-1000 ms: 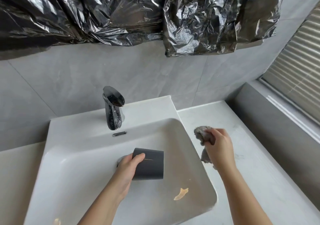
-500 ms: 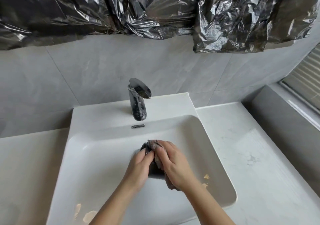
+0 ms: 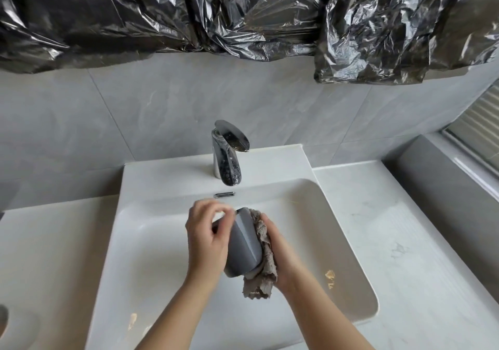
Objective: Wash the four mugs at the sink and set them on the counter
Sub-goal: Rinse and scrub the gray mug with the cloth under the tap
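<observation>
Left hand (image 3: 208, 237) grips the dark grey mug (image 3: 244, 244), right hand (image 3: 282, 259) presses a crumpled taupe rag (image 3: 263, 258) against it; rotate the mug steadily.

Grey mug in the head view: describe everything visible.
The grey mug looks smooth and matte, with no handle showing. It is held tilted over the sink basin. The left hand grips its upper end; the right hand holds a grey-brown cloth against its right side and lower end. Its mouth isn't clearly visible.

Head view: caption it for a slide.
Left hand holds a grey mug over the sink; right hand presses a cloth against it.
</observation>
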`<state>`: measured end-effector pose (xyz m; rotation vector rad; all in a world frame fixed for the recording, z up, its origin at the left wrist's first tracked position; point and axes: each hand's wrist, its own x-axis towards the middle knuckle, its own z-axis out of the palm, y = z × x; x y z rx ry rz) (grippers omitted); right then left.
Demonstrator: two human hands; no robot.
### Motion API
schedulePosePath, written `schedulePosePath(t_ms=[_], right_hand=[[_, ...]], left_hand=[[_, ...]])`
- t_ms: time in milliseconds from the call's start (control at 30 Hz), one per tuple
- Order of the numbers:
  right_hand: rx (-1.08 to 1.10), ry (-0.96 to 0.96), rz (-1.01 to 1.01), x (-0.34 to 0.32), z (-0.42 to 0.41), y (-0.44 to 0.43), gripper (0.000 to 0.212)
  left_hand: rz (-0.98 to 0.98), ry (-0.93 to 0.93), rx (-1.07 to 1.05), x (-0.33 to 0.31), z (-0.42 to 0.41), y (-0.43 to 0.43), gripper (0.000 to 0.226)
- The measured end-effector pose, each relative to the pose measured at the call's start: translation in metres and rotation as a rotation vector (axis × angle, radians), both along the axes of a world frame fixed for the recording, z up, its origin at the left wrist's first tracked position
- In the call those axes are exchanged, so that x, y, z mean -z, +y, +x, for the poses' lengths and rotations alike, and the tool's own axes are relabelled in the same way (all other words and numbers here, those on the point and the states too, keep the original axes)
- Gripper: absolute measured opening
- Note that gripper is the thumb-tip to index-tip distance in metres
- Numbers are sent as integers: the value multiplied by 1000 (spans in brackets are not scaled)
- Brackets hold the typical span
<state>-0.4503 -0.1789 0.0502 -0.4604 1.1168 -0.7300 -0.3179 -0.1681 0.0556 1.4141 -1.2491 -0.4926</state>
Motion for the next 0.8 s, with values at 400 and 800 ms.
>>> schedulePosePath(t_ms=[400,800], right_hand=[[-61,337,-320,9,3,-4,36],[-50,84,-156,-10,-6,-6,13]], left_hand=[[485,468,466,6,19,8,88],[448,168,525,11,34,-2,104]])
